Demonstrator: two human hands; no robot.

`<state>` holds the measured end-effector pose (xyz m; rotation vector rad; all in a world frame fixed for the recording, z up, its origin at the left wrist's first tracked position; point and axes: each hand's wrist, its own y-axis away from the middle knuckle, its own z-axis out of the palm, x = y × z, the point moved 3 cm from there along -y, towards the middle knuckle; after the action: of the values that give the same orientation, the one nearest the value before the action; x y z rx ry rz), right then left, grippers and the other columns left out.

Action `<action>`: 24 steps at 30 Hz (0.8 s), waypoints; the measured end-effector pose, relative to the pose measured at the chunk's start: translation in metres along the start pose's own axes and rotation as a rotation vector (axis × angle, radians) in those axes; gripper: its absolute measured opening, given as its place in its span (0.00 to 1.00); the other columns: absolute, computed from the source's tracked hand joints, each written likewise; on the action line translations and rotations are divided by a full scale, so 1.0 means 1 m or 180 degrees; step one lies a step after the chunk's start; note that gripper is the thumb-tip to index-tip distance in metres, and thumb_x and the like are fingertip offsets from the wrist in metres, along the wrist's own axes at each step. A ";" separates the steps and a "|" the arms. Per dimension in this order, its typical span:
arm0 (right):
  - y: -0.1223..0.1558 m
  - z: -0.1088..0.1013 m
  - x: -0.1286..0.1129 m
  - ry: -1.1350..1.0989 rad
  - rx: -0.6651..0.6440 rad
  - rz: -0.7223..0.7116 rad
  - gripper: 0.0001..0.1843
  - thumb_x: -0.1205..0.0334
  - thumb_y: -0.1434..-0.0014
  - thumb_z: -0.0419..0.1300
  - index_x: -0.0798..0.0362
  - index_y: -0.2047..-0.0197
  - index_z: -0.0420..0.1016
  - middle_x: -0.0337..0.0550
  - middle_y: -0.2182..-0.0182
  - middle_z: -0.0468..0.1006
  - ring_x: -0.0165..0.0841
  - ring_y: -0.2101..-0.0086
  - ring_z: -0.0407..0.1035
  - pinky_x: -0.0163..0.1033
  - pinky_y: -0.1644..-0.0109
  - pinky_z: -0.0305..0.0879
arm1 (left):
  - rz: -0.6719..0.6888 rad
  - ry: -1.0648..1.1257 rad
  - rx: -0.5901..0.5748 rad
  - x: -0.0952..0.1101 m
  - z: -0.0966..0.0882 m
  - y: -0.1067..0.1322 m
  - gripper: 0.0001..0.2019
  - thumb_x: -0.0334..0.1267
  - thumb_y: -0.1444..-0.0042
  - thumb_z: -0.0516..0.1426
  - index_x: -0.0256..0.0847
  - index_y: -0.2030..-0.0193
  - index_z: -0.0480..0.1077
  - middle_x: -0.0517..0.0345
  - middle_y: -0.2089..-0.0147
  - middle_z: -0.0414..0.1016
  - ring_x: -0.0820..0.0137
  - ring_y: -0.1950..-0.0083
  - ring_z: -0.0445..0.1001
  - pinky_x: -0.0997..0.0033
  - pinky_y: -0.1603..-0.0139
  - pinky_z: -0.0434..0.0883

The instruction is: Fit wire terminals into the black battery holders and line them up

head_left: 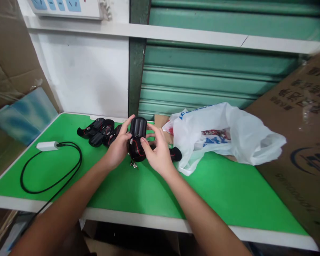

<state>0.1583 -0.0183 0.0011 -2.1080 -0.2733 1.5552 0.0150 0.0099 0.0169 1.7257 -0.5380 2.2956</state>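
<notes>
Both hands hold a black plastic housing [138, 128] above the green table. Its upper part looks ribbed, and thin red wires show in the open lower part. My left hand [118, 147] grips its left side, thumb against the near face. From the right, my right hand [158, 151] closes on it with the thumb near the wires. Small metallic parts [133, 164] hang or lie just below the housing; I cannot tell which. Behind my left hand lies a cluster of similar black parts [97, 131] with red wires. Another black piece [176, 154] pokes out beside my right hand.
A white plastic bag [188, 138] with reddish contents lies at the back right. On the left, a white adapter [47, 145] joins a looped black cable [80, 161]. Cardboard boxes [304, 142] flank the green mat [202, 192]; a power strip [69, 9] is above.
</notes>
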 end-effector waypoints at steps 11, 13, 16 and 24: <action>-0.004 -0.014 -0.018 0.0440 0.0005 -0.0592 0.03 0.63 0.39 0.63 0.47 0.61 0.77 0.43 0.60 0.74 0.38 0.59 0.73 0.42 0.60 0.74 | -0.0695 0.0341 0.0201 -0.008 0.005 0.003 0.23 0.54 0.31 0.55 0.42 0.38 0.73 0.54 0.47 0.81 0.60 0.43 0.77 0.60 0.41 0.74; -0.004 -0.015 -0.019 0.0677 -0.0078 -0.0768 0.03 0.63 0.38 0.63 0.47 0.61 0.78 0.43 0.62 0.76 0.38 0.60 0.73 0.44 0.57 0.74 | -0.0764 0.0121 0.0226 -0.011 0.001 0.003 0.24 0.54 0.31 0.54 0.44 0.36 0.71 0.55 0.49 0.81 0.62 0.49 0.79 0.61 0.46 0.76; -0.002 -0.014 -0.020 0.1182 -0.0075 -0.0972 0.06 0.63 0.35 0.61 0.47 0.64 0.79 0.43 0.65 0.76 0.39 0.61 0.73 0.47 0.55 0.72 | -0.0815 -0.0354 0.0299 -0.014 -0.004 0.004 0.25 0.55 0.31 0.53 0.46 0.33 0.67 0.55 0.46 0.79 0.63 0.53 0.79 0.61 0.48 0.77; 0.004 -0.008 -0.020 0.1776 -0.0123 -0.1161 0.08 0.65 0.34 0.60 0.47 0.63 0.80 0.47 0.61 0.77 0.43 0.59 0.70 0.51 0.55 0.68 | -0.0445 -0.0991 0.0258 -0.014 -0.006 0.001 0.24 0.51 0.28 0.49 0.45 0.31 0.64 0.52 0.33 0.72 0.59 0.31 0.69 0.57 0.28 0.63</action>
<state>0.1588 -0.0331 0.0173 -2.2643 -0.4544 0.7269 0.0135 0.0116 0.0020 2.1044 -0.3670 1.9916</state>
